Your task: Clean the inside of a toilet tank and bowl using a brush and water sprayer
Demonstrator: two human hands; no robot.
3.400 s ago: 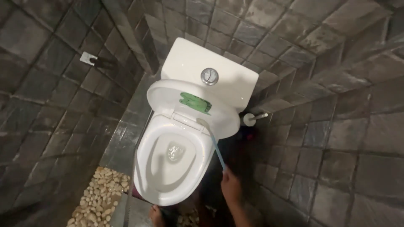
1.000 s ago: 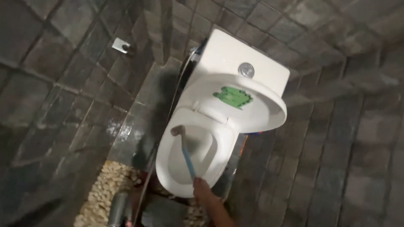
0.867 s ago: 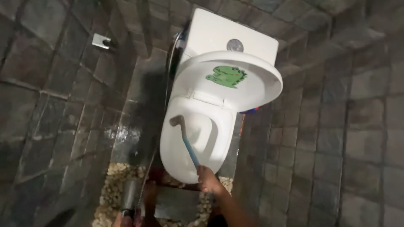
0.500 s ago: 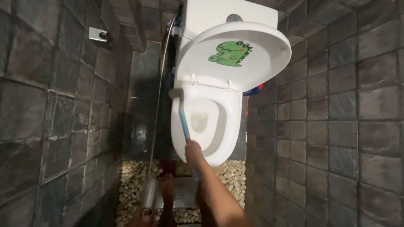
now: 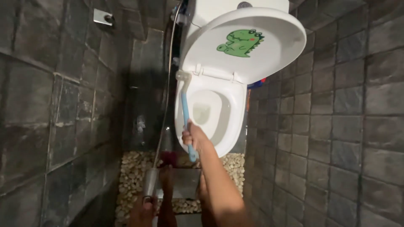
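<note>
A narrow bathroom stall walled in dark grey stone tiles (image 5: 63, 105), with a strip of pale pebbles (image 5: 134, 168) set into the floor at the foot of a white toilet (image 5: 227, 122). From my head view, I look down on the bowl with its lid (image 5: 269, 46) raised against the cistern; a green cartoon dinosaur sticker (image 5: 240, 42) sits on the lid's underside.

My right hand (image 5: 194, 136) is closed around the lower part of a blue-handled toilet brush (image 5: 185, 113), fingers wrapped tight on the shaft, with the end of the handle sticking out below the fist. The brush runs up along the left side of the seat, and its pale head rests at the rim's back left corner, just beside the seat hinge.

My left hand (image 5: 143, 208), low in the frame and dim, grips the metal handle of a bidet sprayer (image 5: 150, 183), fingers shut around it as far as I can tell. Its thin hose (image 5: 168, 75) climbs the wall left of the toilet toward a fitting beside the cistern. A metal wall bracket (image 5: 102, 17) is fixed to the tiles at upper left. Two bare feet stand on the floor before the bowl.
</note>
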